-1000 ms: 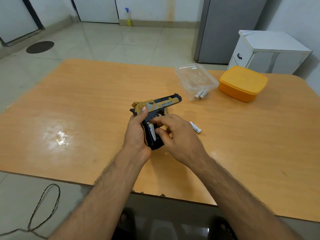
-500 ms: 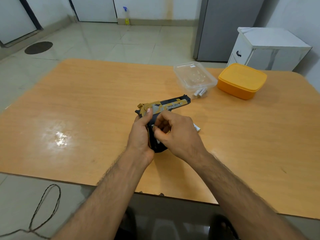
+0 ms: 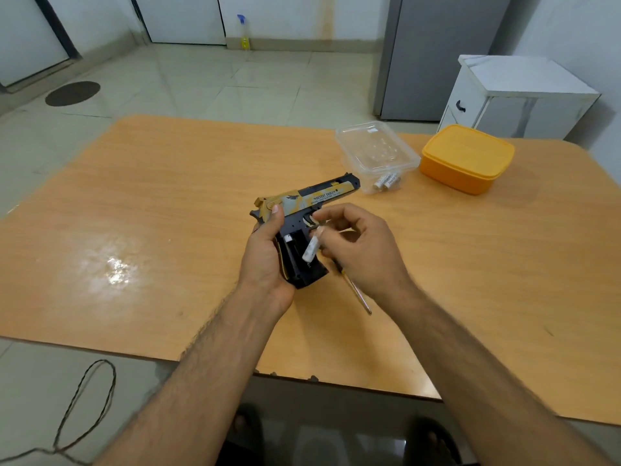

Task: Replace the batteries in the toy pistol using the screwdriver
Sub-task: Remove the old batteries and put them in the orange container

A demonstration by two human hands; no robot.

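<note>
**Battery held at the open pistol handle**

The left grip (image 3: 268,250) is clamped around the handle of the black and gold plastic toy pistol (image 3: 309,203), thumb up on the slide, barrel pointing away to the right above the wooden desk (image 3: 168,203). The right grip (image 3: 356,250) pinches a small white cylindrical battery (image 3: 311,251) just over the open compartment. A thin metal-shafted screwdriver (image 3: 354,290) lies on the desk under the right grip. Beyond it stand a clear plastic box (image 3: 376,153) and an orange lidded box (image 3: 467,158).
</note>
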